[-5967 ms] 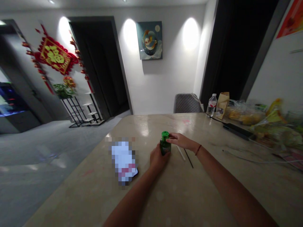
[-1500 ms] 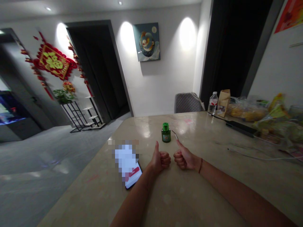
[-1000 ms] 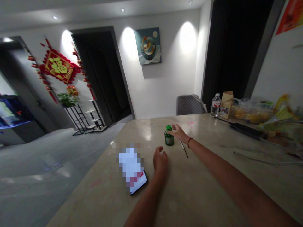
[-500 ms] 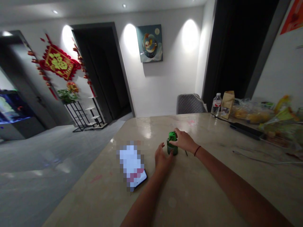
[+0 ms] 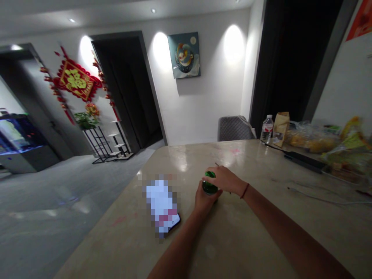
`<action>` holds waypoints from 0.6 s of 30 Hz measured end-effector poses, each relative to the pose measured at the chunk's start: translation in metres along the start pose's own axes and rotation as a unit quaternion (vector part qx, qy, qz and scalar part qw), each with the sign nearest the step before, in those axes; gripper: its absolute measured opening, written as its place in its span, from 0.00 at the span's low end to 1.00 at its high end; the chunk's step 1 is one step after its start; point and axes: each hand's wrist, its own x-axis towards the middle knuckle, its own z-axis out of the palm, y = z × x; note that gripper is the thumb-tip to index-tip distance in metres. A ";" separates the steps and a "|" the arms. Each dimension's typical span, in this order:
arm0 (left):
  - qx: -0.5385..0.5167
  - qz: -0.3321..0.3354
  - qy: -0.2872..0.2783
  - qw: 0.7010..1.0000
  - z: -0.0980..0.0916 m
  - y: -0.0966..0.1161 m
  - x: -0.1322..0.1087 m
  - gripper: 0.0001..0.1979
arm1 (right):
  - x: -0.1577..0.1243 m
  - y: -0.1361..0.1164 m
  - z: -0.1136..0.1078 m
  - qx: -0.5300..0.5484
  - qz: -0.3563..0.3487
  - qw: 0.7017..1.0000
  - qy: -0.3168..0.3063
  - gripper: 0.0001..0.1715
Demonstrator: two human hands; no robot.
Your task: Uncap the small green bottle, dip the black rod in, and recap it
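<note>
A small dark green glass jar (image 5: 209,188) with a shiny bright green top (image 5: 210,175) is on the table between my hands. My left hand (image 5: 204,199) is wrapped round the jar's lower part, thumb at its right side. From above and the right, my right hand (image 5: 228,179) closes its fingers on the green top; its fingertips partly cover it. A thin dark stick (image 5: 216,164) shows just past my right hand, its middle hidden. To the left lies a phone (image 5: 161,203) with a lit, blurred-out screen.
The pale stone table (image 5: 232,236) ends at a left edge above the floor. At the right are a water bottle (image 5: 266,130), a paper bag (image 5: 281,129), plastic food bags (image 5: 314,139), a black bar-shaped object (image 5: 303,161) and a white cable (image 5: 316,197). A grey chair (image 5: 234,129) stands behind.
My left hand has closed round the jar from a looser, more open pose. My right hand has come down slightly on the top, and the jar now leans toward me.
</note>
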 end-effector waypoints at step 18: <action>-0.014 -0.007 0.046 0.999 0.000 -0.002 -0.002 0.20 | -0.004 -0.005 -0.001 -0.063 -0.003 0.996 0.055 0.35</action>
